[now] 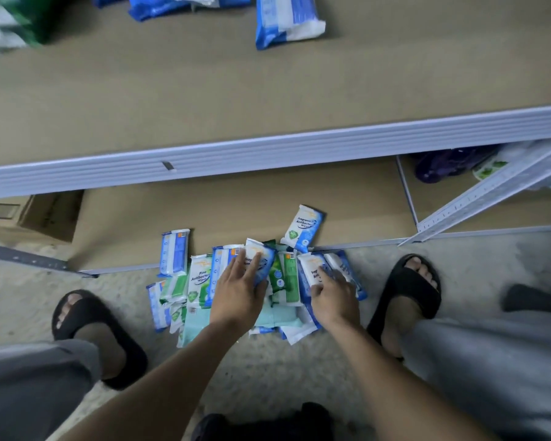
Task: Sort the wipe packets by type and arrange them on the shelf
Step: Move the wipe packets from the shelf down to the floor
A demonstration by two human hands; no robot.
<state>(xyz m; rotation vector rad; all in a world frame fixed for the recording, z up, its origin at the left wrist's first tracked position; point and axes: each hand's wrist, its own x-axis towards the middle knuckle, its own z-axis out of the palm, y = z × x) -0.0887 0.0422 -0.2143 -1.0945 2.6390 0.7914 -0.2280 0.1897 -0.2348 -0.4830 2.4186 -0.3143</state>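
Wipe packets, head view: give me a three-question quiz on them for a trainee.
1. True or false: the left hand grips a blue packet and the right hand grips a second blue packet.
2. Fill in: the shelved packet on the upper shelf is white and ___.
3. The Pine Antibacterial Wipes packet lies: A on the upper shelf; B in the floor pile, left of the left hand; C in the right hand.

Key: 1 true; 2 blue; 3 B.
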